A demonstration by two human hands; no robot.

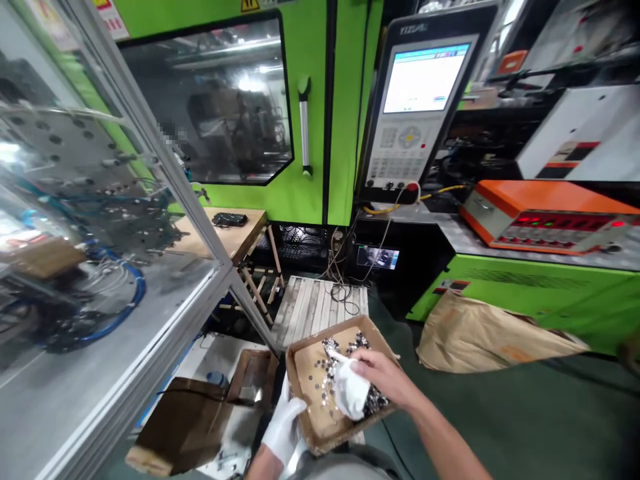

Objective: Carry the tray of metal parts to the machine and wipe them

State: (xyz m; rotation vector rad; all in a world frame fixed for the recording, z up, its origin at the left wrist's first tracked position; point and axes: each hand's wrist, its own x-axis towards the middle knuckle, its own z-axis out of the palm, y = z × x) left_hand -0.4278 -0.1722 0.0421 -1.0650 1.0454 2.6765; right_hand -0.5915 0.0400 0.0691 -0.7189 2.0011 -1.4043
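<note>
My left hand (286,421), in a white glove, grips the left side of a shallow cardboard box (311,437), its thumb over the rim. Inside the box lie many small, round, shiny metal pieces (327,387), thickest toward the right side and scattered thinly on the left. My bare right hand (383,375) reaches in over the right part of the box and pinches a crumpled white glove (351,393). The glove hangs over the metal pieces and hides some of them; whether it touches them I cannot tell.
A green machine with a door handle (305,127) and a control panel (407,113) stands ahead. An orange controller (545,217) sits at right above a brown paper sack (485,333). An aluminium-framed enclosure (200,320), a wooden table (240,233) and open cardboard boxes (180,423) are at left.
</note>
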